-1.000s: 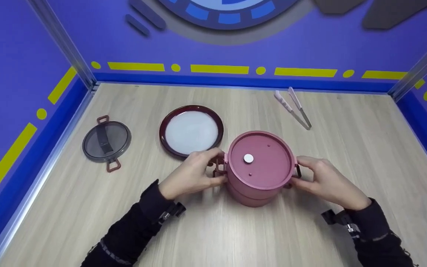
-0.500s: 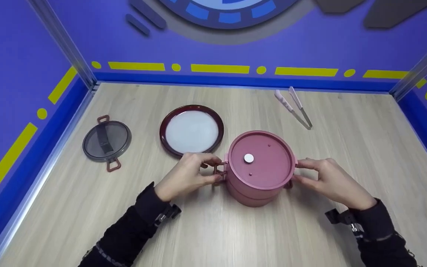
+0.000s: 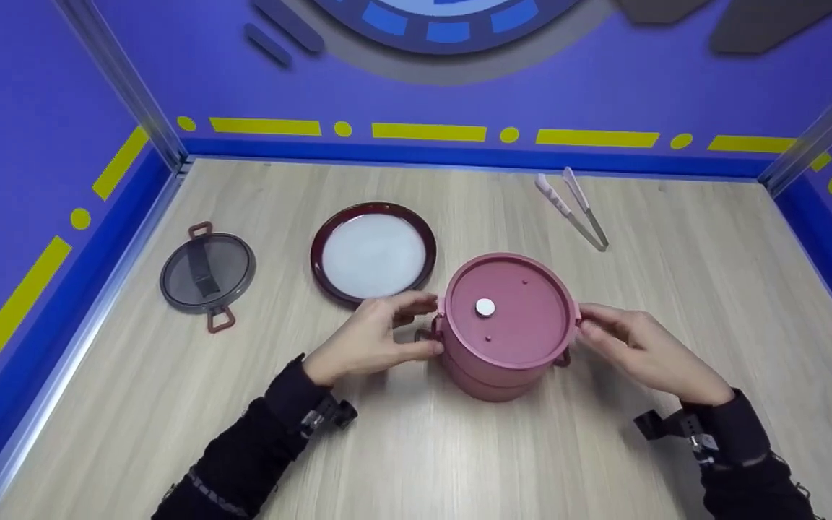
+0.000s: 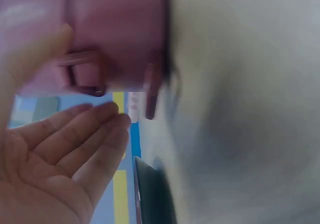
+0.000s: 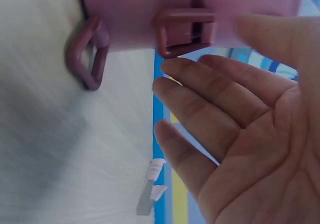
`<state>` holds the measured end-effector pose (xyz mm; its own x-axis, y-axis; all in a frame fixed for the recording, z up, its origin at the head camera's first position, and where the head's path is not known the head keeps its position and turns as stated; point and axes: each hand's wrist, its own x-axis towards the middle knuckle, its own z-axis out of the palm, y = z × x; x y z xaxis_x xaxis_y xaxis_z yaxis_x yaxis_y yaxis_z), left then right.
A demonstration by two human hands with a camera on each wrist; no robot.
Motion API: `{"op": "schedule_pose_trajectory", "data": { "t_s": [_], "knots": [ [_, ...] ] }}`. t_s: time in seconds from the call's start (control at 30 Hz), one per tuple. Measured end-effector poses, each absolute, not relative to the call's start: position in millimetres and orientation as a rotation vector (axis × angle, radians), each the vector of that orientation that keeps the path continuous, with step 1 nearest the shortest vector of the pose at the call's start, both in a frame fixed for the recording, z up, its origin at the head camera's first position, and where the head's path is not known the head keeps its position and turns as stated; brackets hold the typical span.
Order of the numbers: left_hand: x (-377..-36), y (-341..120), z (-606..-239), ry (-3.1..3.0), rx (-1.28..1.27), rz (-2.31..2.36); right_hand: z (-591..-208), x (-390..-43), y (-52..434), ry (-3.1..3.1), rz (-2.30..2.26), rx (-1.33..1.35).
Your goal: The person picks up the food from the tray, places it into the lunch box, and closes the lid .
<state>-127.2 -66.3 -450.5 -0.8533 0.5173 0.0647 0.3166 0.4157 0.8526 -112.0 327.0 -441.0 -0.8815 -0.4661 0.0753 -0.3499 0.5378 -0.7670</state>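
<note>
A pink pot (image 3: 494, 375) stands on the table, its flat lid (image 3: 524, 310) bearing a white knob (image 3: 484, 308). My left hand (image 3: 373, 336) is at the pot's left side; in the left wrist view its thumb (image 4: 52, 44) lies at the wall and its fingers stretch out past a folded upper handle (image 4: 82, 74). Over on the right, my right hand (image 3: 651, 350) has its fingertips at the rim. In the right wrist view the thumb (image 5: 265, 36) is at the wall, and the fingers extend beside another upper handle (image 5: 185, 31). A lower handle (image 5: 87, 56) sticks out near the base.
Behind the left hand lies a dark red-rimmed plate (image 3: 373, 253) with a white middle. Farther left is a grey lid-like disc (image 3: 232, 271) with two red handles. Tongs (image 3: 576, 209) with pale pink grips lie at the back right. Blue walls (image 3: 416, 94) enclose the table.
Both hands have let go of the pot's upper handles, which now lie folded down against its wall, the right one first. The pot stays in place.
</note>
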Motion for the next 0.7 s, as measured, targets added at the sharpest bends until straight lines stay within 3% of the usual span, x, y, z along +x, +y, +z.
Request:
{"op": "schedule_pose_trajectory", "data": {
  "t_s": [0.33,0.7],
  "knots": [
    [-113,-16,-460,2.394,0.442,1.933,-462,-105,267,2.424,-2.076,-0.526],
    [-113,22,-466,2.374,0.329,2.175,-466,-102,237,2.235,-2.313,-0.26]
  ]
}}
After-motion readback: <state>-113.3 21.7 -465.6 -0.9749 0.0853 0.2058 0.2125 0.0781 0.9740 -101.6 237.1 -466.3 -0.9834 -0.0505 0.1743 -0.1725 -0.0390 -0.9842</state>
